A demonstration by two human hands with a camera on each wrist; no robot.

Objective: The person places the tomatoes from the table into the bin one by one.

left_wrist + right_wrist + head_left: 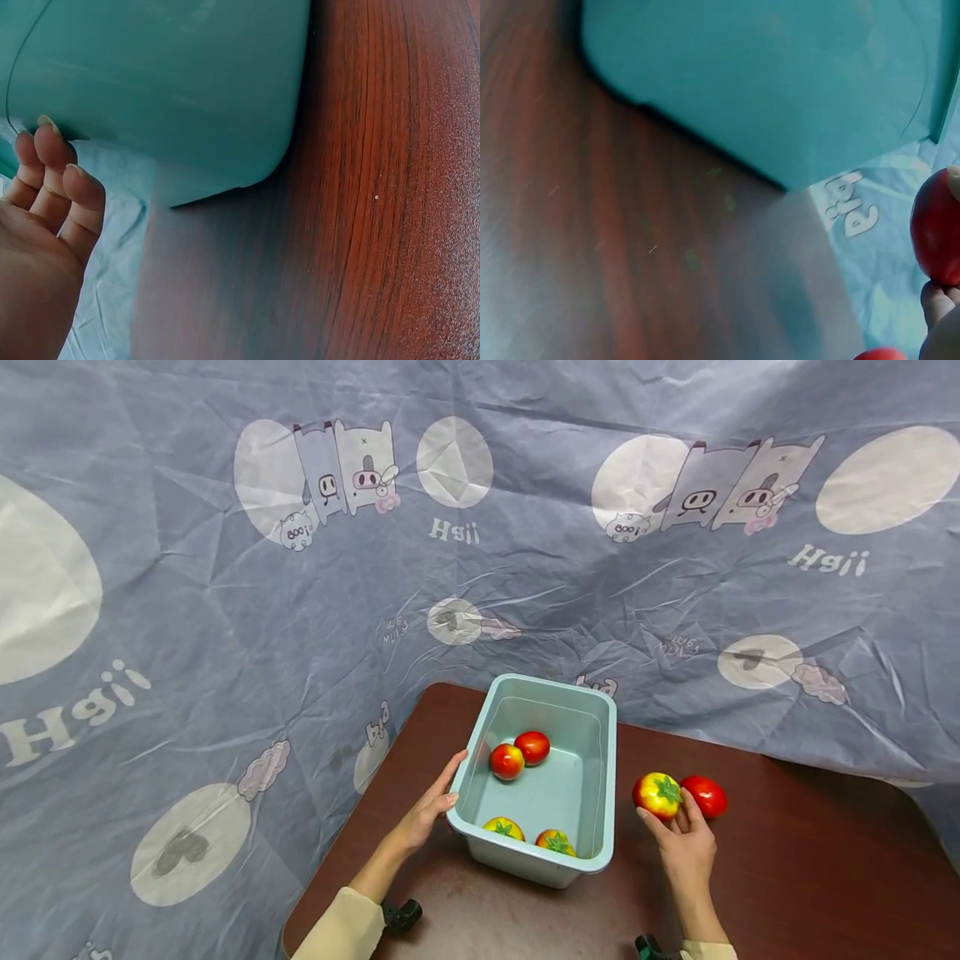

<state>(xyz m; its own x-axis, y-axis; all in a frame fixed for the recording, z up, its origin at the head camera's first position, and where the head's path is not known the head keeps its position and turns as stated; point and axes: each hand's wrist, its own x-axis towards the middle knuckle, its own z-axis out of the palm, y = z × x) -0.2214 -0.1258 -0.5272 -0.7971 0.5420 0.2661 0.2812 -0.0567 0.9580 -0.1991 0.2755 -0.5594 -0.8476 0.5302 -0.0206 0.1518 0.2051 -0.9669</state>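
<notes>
My left hand [422, 817] holds the left side of a pale blue-green plastic bin [609, 760], thumb at the rim and fingers [84, 191] along its outer wall. Between the thumb and fingers of my right hand [688, 843] is a red-and-yellow tomato [651, 797] with a green leafy top, to the right of the bin. Just beyond that hand, a second red tomato [708, 796] sits on the table. Inside the bin, two tomatoes [532, 747] lie together near the far left, and two more with green tops [502, 828] lie at the near end, partly hidden by the rim.
The bin stands on a dark reddish-brown wooden table [810, 860]. A grey-blue printed cloth [540, 585] hangs behind the table and along its left side. Dark straps with devices [402, 914] show at both wrists.
</notes>
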